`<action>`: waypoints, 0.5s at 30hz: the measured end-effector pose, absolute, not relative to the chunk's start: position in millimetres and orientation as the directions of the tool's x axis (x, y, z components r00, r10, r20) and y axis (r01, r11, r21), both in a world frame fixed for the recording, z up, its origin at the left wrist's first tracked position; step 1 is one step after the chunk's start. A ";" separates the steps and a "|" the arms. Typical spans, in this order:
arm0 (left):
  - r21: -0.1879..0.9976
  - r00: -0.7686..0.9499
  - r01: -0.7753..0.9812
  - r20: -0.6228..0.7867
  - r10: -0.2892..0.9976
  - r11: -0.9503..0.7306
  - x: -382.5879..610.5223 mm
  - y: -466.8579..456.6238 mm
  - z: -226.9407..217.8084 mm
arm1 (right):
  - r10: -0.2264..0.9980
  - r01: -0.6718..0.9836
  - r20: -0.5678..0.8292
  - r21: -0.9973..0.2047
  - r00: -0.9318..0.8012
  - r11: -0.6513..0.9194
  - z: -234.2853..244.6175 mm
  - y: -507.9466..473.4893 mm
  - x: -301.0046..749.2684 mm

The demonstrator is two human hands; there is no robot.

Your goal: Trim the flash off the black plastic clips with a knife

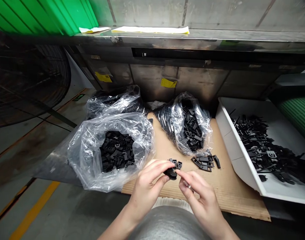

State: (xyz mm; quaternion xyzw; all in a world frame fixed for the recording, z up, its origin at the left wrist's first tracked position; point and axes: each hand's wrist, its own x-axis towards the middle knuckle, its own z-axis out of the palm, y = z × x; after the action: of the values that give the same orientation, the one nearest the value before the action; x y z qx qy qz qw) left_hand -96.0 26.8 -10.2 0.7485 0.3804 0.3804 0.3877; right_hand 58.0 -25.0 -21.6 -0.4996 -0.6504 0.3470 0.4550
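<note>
Between the thumb and fingers of my left hand [149, 181] is a small black plastic part [171, 174] with a rounded lower end. My right hand [201, 195] reaches a fingertip to that part, while its other fingers are curled round a small shiny metal piece [186, 184], mostly hidden. Just behind the held part lie a few small black plastic pieces [177, 164] on the cardboard. Farther right is a loose group of black rectangular plastic pieces [204, 162], in front of an open clear bag [177, 130] of similar pieces.
Left of my hands stands an open clear bag [86, 156] full of small black parts, with another bag [112, 100] behind it. A white tray [232, 150] of black plastic parts is on the right. Cardboard [232, 193] covers the tabletop. A large fan [30, 76] stands at left.
</note>
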 end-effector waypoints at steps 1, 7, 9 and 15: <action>0.868 0.421 0.291 0.261 0.868 -0.402 -96.6 27.9 -11.1 | 0.945 0.365 0.303 -0.872 -0.120 0.326 -24.9 -26.1 60.1; 0.646 0.085 0.705 0.332 0.940 -0.292 -147.1 59.5 -26.6 | 0.999 0.709 0.041 -0.705 0.018 0.016 -75.4 -17.2 91.1; 0.601 -0.049 0.771 0.387 0.921 -0.211 -173.0 74.2 -35.7 | 0.999 0.759 -0.041 -0.650 0.015 -0.038 -95.4 -10.0 96.2; 0.569 -0.106 0.806 0.411 0.906 -0.163 -190.5 86.0 -51.6 | 0.972 0.831 -0.185 -0.555 -0.142 0.016 -118.0 9.8 70.2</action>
State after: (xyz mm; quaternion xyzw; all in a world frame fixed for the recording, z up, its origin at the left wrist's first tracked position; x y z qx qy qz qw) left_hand -190.5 86.0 -51.6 0.6652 0.6434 0.3731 0.0666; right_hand 70.2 9.8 -118.0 -0.6429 -0.7015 0.2808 0.1254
